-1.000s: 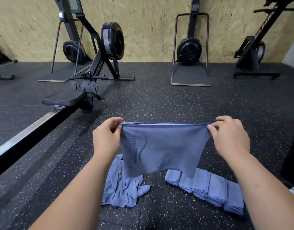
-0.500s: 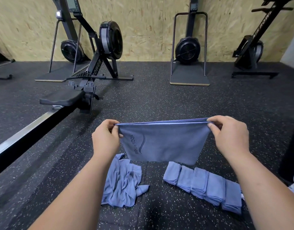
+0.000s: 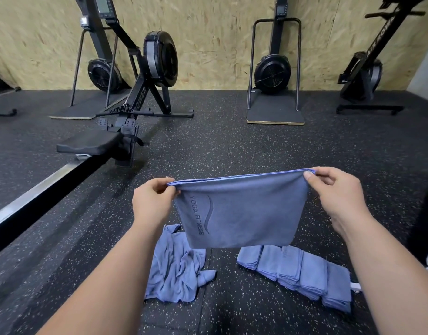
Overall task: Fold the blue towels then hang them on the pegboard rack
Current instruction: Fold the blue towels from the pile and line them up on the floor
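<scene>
Your left hand point(image 3: 152, 201) and right hand point(image 3: 336, 197) pinch the blue towel point(image 3: 242, 213) by its top corners, edge taut. Crumpled towels point(image 3: 176, 267) and folded towels point(image 3: 304, 272) lie apart below it.

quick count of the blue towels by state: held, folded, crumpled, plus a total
held towel: 1, pinched at its top corners by the left hand and the right hand
folded towels in a row on the floor: 5
crumpled heap: 1, number of towels in it unclear
total: 7
</scene>
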